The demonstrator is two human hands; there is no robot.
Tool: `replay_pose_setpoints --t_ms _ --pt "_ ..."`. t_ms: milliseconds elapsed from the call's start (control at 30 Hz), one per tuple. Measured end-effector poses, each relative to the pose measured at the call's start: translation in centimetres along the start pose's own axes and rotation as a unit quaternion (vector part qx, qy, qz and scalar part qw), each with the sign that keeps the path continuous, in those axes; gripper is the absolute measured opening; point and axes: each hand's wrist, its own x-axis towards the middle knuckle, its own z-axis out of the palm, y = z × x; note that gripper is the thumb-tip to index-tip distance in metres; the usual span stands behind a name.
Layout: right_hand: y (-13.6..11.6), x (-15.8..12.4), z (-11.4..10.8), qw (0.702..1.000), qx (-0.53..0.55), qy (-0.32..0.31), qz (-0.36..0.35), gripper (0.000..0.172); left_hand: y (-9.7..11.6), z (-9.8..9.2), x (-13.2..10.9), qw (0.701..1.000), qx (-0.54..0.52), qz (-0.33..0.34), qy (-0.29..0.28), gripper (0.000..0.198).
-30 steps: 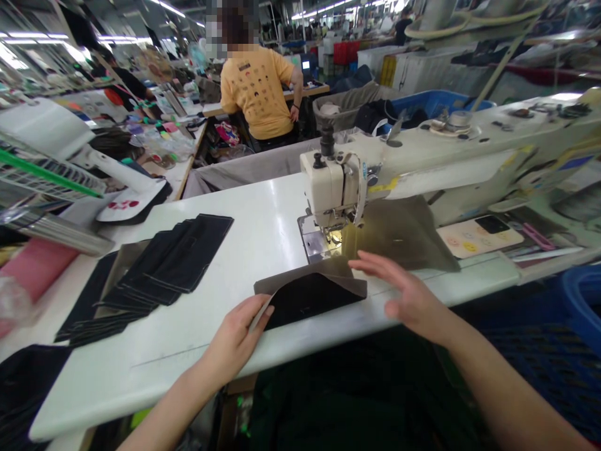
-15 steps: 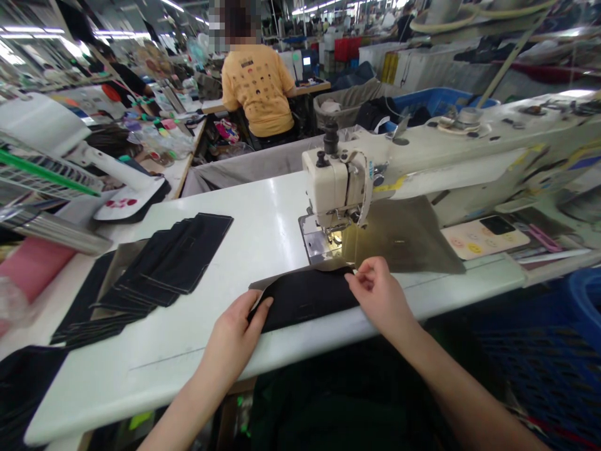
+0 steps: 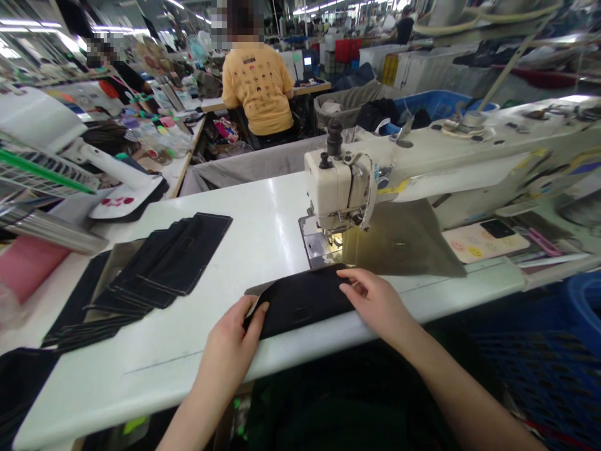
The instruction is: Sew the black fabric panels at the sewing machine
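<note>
A black fabric panel (image 3: 300, 297) with a grey-brown underside lies along the front edge of the white sewing table (image 3: 253, 244). My left hand (image 3: 239, 326) grips its left end, thumb on top and fingers partly under the lifted edge. At the upper right corner of the panel, my right hand (image 3: 370, 297) pinches the edge between thumb and fingers. Just beyond the panel stands the sewing machine (image 3: 335, 191), its needle area lit. A flat olive-grey fabric piece (image 3: 404, 241) lies under the machine arm, right of the needle.
Overlapping black stitched panels (image 3: 164, 269) are fanned out on the left of the table. A phone in a smiley-face case (image 3: 486, 241) lies at the right. A blue basket (image 3: 539, 357) stands below the table's right side. A person in a yellow shirt (image 3: 257, 84) sits ahead.
My right hand has shifted slightly left along the panel's edge, and the panel's upper edge lies flatter. My left hand keeps its grip, a little further left and lower in view.
</note>
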Motion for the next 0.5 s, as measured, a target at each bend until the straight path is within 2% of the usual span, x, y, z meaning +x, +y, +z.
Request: replay_pose_setpoints --t_ms 267,500 --pt "0.21 0.2 0.43 0.998 -0.047 0.007 -0.049 0.025 0.48 0.17 -0.04 0.997 0.037 -0.068 0.026 0.031" --pt "0.1 0.46 0.53 0.997 -0.056 -0.002 -0.05 0.024 0.5 0.36 -0.09 0.994 0.074 -0.064 0.038 0.025"
